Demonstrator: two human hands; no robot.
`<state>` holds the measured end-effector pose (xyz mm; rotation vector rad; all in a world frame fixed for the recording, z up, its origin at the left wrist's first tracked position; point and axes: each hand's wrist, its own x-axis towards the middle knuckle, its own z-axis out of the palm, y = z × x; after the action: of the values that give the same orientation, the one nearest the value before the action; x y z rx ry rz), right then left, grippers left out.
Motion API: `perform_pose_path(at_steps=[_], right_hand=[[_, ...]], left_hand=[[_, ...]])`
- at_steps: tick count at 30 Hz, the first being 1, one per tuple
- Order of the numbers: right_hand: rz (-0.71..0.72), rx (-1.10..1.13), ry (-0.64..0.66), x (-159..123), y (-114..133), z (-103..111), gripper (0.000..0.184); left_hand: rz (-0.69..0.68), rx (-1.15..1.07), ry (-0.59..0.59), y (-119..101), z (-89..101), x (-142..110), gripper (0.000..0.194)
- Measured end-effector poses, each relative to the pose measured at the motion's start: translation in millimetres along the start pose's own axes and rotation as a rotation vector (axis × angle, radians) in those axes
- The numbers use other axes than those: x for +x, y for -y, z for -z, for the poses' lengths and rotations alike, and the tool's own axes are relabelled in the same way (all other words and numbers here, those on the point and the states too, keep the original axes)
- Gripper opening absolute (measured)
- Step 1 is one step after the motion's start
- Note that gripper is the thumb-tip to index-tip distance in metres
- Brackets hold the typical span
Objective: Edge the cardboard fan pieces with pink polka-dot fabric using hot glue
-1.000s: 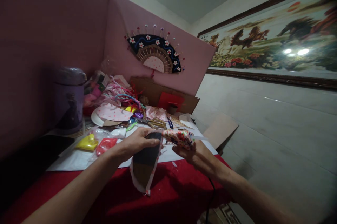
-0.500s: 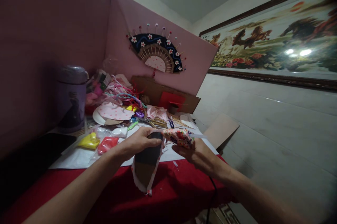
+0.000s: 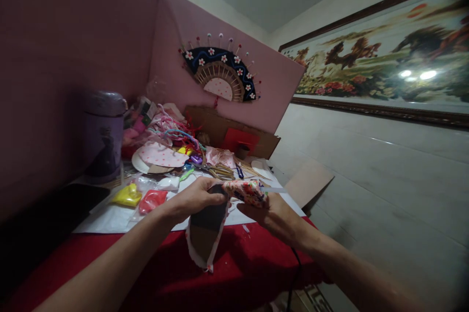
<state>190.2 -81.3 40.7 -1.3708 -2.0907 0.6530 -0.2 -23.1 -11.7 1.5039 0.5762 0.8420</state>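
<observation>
My left hand [image 3: 201, 196] pinches the upper end of a cardboard piece [image 3: 205, 239], its dark and brown back facing me and pale dotted fabric folded round its edge. My right hand [image 3: 269, 212] is closed round a glue gun [image 3: 246, 192] with a floral pattern; a clear glue stick [image 3: 274, 189] pokes out of its rear. The gun's nozzle points left, at the upper right edge of the cardboard piece, close to my left fingertips. Whether the nozzle touches the edge I cannot tell.
Scissors [image 3: 219, 171] and a blue-handled cutter [image 3: 239, 171] lie behind my hands. Bags of yellow clay [image 3: 127, 196] and red clay [image 3: 152, 200] sit at left, before a purple flask [image 3: 104, 141]. A black cord [image 3: 295, 273] hangs at the table's front. A decorated fan [image 3: 223, 70] is on the pink board.
The view has shifted slightly, so the background sits a little further right. Both hands keep their hold, and the glue gun has moved slightly left relative to the background.
</observation>
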Motion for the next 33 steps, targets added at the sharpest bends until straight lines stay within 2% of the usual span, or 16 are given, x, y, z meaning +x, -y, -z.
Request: perform_pose_path(at_steps=[6,11,14,20,25,33], right_hand=[[-0.021,0.026,0.015,0.0,-0.6,-1.0,0.023],[-0.064,-0.069,-0.071,-2.2,-3.7,4.3,0.026],[-0.077,-0.079,-0.060,-3.3,-7.4,7.0,0.026],[-0.003,-0.011,-0.062,-5.8,-12.9,7.2,0.021],[-0.061,-0.007,-0.060,-6.9,-16.6,7.7,0.019],[-0.001,-0.042,-0.053,-4.0,-19.2,6.8,0.027]], left_hand=[[0.012,0.005,-0.015,-4.0,-1.5,-1.7,0.015],[0.022,-0.048,0.017,-3.7,-1.6,-1.3,0.016],[0.034,-0.050,0.012,-4.1,-1.7,-1.5,0.015],[0.036,-0.050,-0.003,-7.8,-3.5,-3.1,0.016],[0.055,-0.039,-0.027,-10.2,-4.7,-3.8,0.017],[0.056,-0.046,-0.014,-8.9,-4.0,-3.9,0.015]])
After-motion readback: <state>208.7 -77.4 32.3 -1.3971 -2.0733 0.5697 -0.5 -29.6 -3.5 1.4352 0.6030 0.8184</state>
